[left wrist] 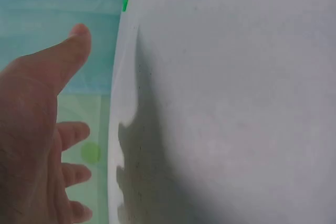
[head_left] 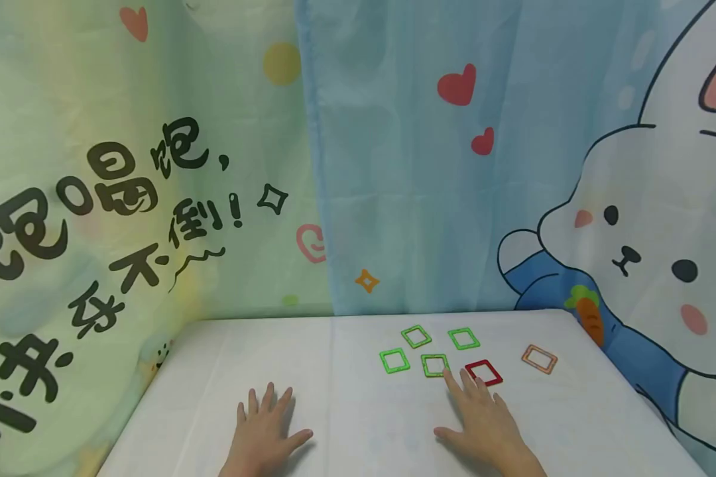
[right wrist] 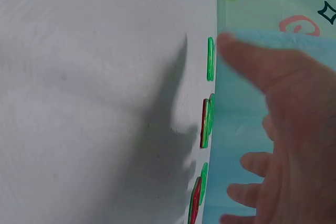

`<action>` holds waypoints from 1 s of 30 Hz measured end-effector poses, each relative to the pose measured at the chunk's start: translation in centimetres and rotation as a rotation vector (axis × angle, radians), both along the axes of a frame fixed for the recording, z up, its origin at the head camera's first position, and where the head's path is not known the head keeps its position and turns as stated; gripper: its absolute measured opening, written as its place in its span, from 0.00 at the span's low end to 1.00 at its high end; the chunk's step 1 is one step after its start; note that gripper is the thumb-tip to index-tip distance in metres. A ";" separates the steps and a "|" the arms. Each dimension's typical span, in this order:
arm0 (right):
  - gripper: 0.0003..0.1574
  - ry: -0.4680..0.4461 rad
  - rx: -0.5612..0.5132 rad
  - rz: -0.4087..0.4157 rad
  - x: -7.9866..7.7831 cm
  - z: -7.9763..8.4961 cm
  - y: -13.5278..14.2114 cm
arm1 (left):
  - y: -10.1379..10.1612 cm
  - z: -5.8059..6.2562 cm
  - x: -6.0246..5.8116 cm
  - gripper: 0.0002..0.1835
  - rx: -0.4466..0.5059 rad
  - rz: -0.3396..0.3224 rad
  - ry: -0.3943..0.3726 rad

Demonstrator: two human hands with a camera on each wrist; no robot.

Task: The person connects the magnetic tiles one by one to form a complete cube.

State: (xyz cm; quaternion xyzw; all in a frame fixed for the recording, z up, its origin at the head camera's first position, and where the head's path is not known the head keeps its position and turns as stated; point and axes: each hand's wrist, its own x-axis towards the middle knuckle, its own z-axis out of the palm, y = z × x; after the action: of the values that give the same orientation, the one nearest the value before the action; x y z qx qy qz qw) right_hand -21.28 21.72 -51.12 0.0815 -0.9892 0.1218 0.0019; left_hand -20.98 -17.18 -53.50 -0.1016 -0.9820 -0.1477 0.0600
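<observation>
My left hand (head_left: 262, 430) is held over the left half of the white table with its fingers spread and nothing in it. The right hand (head_left: 483, 424), also spread and holding nothing, hovers just in front of some flat square frames. Its index fingertip overlaps the corner of a green frame (head_left: 433, 355) in the head view. Another fingertip covers part of a red frame (head_left: 494, 370). Farther back lie more green frames (head_left: 390, 351), and an orange frame (head_left: 543, 352) lies alone to the right. In the right wrist view, the green frame (right wrist: 210, 59) appears edge-on beyond the thumb.
A white cloth (head_left: 358, 397) covers the table. Behind it hangs a printed curtain (head_left: 394, 199) with a rabbit, hearts and black lettering. The table's back edge runs close behind the green frames. Both hands cast shadows on the cloth.
</observation>
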 end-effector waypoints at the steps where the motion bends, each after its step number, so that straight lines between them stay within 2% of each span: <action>1: 0.66 -0.001 -0.011 0.004 -0.1 0.0 0.0 | 0.1 -0.1 -0.2 0.48 0.007 -0.010 -0.004; 5: 0.64 -0.013 -0.035 0.010 -0.3 -0.4 -0.1 | 0.5 -0.3 -0.8 0.47 0.028 -0.055 -0.028; 11: 0.62 -0.041 -0.071 -0.001 -0.5 -0.4 -0.6 | 1.6 0.1 -1.4 0.42 0.038 -0.108 -0.037; 14: 0.54 0.017 -0.093 0.016 -0.4 -0.3 -0.9 | 2.1 0.2 -1.7 0.39 0.021 -0.124 -0.033; 19: 0.34 0.155 -0.183 0.031 0.4 0.1 -1.5 | 3.4 0.1 -2.2 0.35 0.005 -0.152 -0.006; 24: 0.20 0.136 -0.330 0.011 1.3 1.0 -3.0 | 4.7 -0.3 -2.2 0.29 0.000 -0.165 -0.014; 30: 0.13 0.145 -0.426 0.020 0.7 2.3 -4.1 | 6.4 0.1 -3.4 0.22 0.058 -0.188 0.040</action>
State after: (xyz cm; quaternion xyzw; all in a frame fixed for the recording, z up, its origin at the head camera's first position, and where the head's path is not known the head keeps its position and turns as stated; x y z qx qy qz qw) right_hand -20.55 17.60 -48.77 0.0978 -0.9376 0.3216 0.0889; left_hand -24.36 -10.79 -53.44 -0.1943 -0.9620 -0.1791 0.0685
